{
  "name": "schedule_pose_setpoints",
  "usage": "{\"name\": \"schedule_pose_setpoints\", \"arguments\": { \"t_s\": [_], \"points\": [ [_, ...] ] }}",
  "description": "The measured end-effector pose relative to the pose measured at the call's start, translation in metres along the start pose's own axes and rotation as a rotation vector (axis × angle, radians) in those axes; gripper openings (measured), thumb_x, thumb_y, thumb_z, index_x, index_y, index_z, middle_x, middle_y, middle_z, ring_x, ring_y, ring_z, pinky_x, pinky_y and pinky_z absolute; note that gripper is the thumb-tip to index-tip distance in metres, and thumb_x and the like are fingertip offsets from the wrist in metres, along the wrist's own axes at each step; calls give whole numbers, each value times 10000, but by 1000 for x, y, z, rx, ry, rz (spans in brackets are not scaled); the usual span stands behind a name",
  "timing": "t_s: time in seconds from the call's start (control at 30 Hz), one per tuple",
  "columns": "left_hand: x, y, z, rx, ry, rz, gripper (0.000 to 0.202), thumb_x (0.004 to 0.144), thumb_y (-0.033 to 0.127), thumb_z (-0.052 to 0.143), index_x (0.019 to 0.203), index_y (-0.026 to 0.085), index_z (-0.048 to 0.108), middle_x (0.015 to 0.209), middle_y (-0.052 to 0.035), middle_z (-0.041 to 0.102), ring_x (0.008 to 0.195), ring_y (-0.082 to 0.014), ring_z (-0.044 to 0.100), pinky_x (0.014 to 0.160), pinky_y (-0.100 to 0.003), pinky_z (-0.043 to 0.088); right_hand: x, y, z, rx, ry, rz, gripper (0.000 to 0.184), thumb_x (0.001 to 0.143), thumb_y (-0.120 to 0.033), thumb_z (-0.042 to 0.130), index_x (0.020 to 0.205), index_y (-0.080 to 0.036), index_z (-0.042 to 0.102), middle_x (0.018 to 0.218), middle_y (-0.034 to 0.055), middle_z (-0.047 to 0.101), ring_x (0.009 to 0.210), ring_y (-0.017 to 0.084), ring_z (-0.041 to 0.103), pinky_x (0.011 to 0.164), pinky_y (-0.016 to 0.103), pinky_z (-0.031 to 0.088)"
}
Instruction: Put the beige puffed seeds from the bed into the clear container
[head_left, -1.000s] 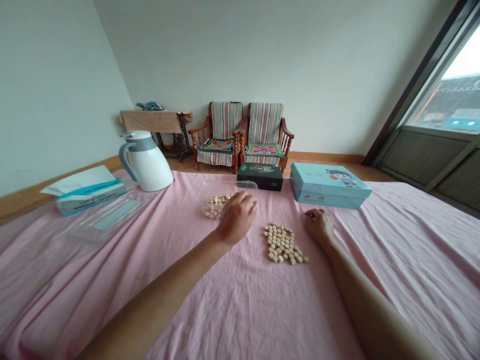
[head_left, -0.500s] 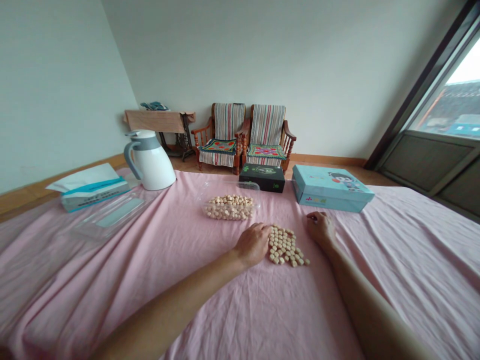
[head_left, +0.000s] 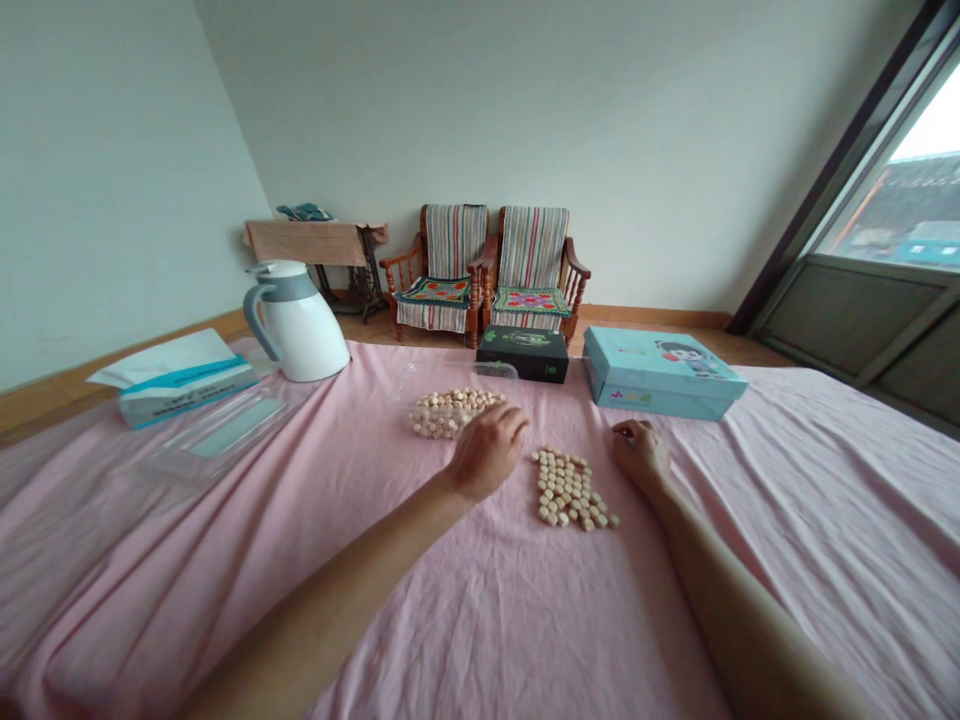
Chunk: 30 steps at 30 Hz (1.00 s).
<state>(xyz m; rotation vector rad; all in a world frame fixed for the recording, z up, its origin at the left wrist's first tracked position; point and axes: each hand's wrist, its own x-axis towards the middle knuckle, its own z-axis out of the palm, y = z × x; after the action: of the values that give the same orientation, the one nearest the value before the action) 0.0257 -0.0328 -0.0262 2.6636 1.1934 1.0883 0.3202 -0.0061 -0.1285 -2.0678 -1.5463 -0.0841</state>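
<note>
My left hand (head_left: 491,450) hovers at the right front corner of a clear plastic container (head_left: 510,371), palm down, its bent fingers slightly apart with nothing visible in them. It hides part of the small round beige pieces (head_left: 442,410) heaped inside, which look like little biscuits. To the right of that hand, a flat patch of the same pieces (head_left: 564,487) lies on the cloth, in rough rows at the back and looser at the front. My right hand (head_left: 641,455) rests on the cloth beyond the patch's right side, fingers curled in and no piece showing.
A pink cloth (head_left: 450,620) covers the surface. Behind stand a black box (head_left: 523,355) and a light blue box (head_left: 664,375). On the left are a white jug (head_left: 306,335), a tissue pack (head_left: 184,385) and a clear plastic lid (head_left: 232,425). Two chairs (head_left: 491,260) stand farther back.
My left hand has moved up and left, from the patch's left edge to the container. A piece at the patch's upper left corner now shows. My right hand stays in place.
</note>
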Motion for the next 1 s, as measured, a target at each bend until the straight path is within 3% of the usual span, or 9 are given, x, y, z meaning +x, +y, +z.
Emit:
{"name": "schedule_pose_setpoints", "arguments": {
  "t_s": [0.1,0.17,0.33,0.5,0.67,0.77,0.83,0.9,1.0],
  "points": [
    [-13,10,28,-27,-254,-23,163,804,76,464,874,178,571,903,-50,584,894,-180,553,796,-294,451,0,0,0,-6,-3,2,281,738,-220,485,898,-169,710,906,93,629,819,208,577,742,296,428],
    [-18,13,42,-22,-333,-72,190,778,52,463,886,161,574,926,-68,581,906,-191,550,809,-303,451,-1,1,-1,-6,-6,0,280,738,-217,487,902,-170,709,914,91,629,821,205,581,743,291,431],
    [-23,11,51,-23,-321,-107,193,792,54,432,902,152,557,950,-83,592,941,-204,536,844,-318,437,-2,0,-2,-5,-5,-3,277,743,-220,481,900,-168,704,921,96,630,822,210,588,752,300,438],
    [-24,15,41,-35,-312,-109,140,795,71,452,834,179,531,869,-43,601,846,-170,558,774,-281,442,-2,-1,-2,-10,-2,-7,272,741,-214,481,892,-165,702,918,96,635,823,211,585,751,301,438],
    [-3,7,1,34,-62,-112,103,819,115,445,809,190,515,831,-36,576,815,-171,548,749,-284,435,-1,0,-1,-9,-5,-2,280,742,-214,476,900,-167,702,914,92,626,822,209,573,737,302,434],
    [13,-3,-23,113,188,-204,158,818,119,458,946,185,524,908,-55,571,910,-195,536,830,-318,424,-1,0,0,-7,-5,-2,277,737,-215,482,895,-163,704,906,91,620,823,210,566,744,305,431],
    [16,-4,-27,100,242,-204,218,818,113,460,1018,180,518,940,-60,571,944,-196,532,854,-320,422,-1,0,0,-2,-6,-4,275,735,-213,484,892,-161,704,908,91,617,825,209,566,749,303,429],
    [13,-2,-19,41,128,-128,206,824,105,446,990,181,540,932,-55,579,938,-187,541,850,-310,433,-1,0,0,2,-6,-2,273,736,-212,484,890,-167,705,913,89,617,827,210,567,750,302,430],
    [3,6,9,-53,-186,18,250,811,69,426,966,184,585,963,-56,599,952,-177,553,854,-299,445,-1,0,-1,6,-6,0,270,734,-208,484,887,-174,704,908,88,620,819,209,571,746,301,431]
  ]
}}
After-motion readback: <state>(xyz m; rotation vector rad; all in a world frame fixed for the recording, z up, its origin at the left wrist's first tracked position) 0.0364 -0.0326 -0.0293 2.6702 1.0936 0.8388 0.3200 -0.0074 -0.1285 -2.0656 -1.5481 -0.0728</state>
